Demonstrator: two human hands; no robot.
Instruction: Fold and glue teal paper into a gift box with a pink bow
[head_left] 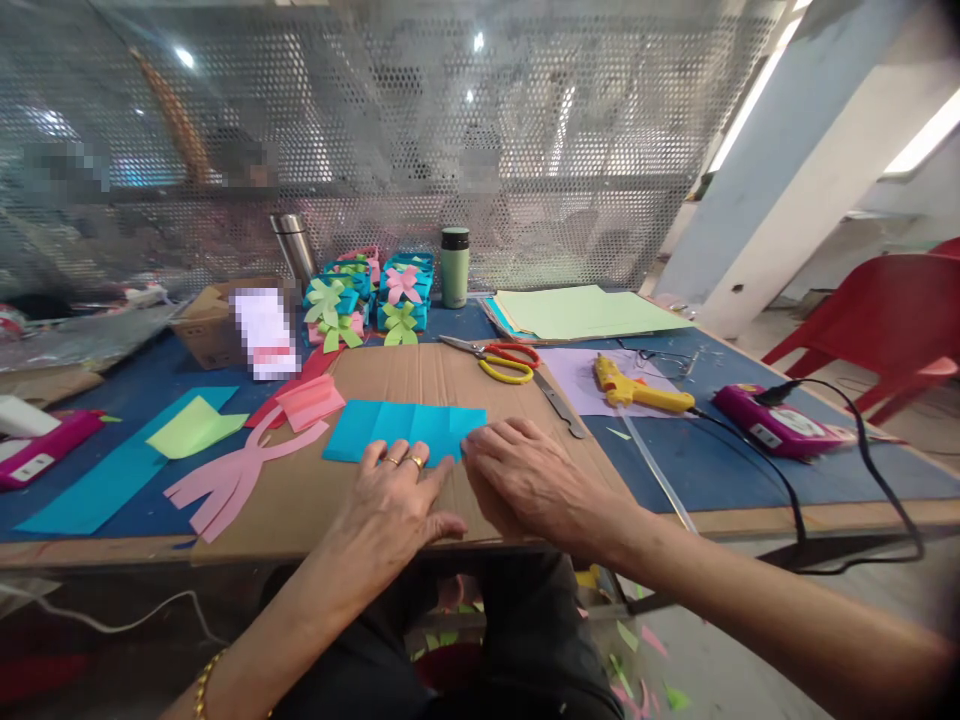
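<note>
A creased strip of blue paper (pixel 397 425) lies on a brown cardboard sheet (pixel 450 372) in front of me. My left hand (pixel 401 490) rests with its fingers over the strip's near edge, thumb spread to the right. At the strip's right end, my right hand (pixel 517 470) has its fingers curled together on the paper; its fingertips are partly hidden. Left of the strip are pink paper cut into petal-like strips (pixel 240 465) and a folded pink piece (pixel 309 402). Beyond the right hand lie scissors (pixel 495 358) with yellow and red handles and a metal blade (pixel 556 402).
A yellow glue gun (pixel 637 390) sits on purple paper, its cord running to a magenta power strip (pixel 776 420). Paper flower boxes (pixel 367 295), a green tumbler (pixel 454 268), a steel flask (pixel 294 248) and stacked paper (pixel 592 312) line the back, before a perforated metal screen (pixel 375 120).
</note>
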